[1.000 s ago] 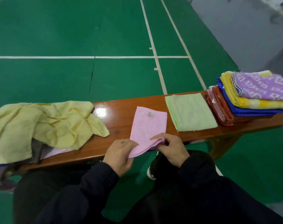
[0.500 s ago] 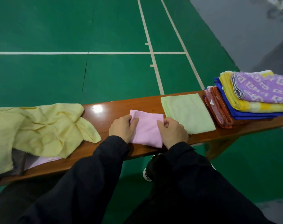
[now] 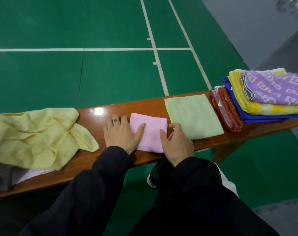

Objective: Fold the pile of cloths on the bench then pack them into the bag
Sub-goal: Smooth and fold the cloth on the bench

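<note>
The left hand (image 3: pixel 121 134) lies flat on the left side of the folded pink cloth (image 3: pixel 150 133), fingers straight, thumb pressing down on the fabric, nothing clenched. The right hand (image 3: pixel 177 143) sits at the cloth's right edge with its thumb on the pink fabric and its fingers loosely bent over the edge; whether they pinch the cloth cannot be told from here. Both arms wear dark sleeves (image 3: pixel 195 184).

The pink cloth lies folded into a small square on the wooden bench (image 3: pixel 148 106), near its front edge. Just to the right of the pink cloth, almost touching the right hand's fingers, lies a folded light green cloth (image 3: pixel 194 116), flat on the bench. Further right of the pink cloth, beyond the green one, stands a stack of folded cloths (image 3: pixel 263 103): red patterned at the bottom, then blue, yellow, and a purple patterned one on top.

To the left of the pink cloth, apart from it, a crumpled pale yellow cloth (image 3: pixel 37 135) covers the heap of unfolded pieces, with grey and pale pink fabric showing beneath it at the bench's near edge. Beyond the bench is green court floor (image 3: pixel 110 74) with white lines.
</note>
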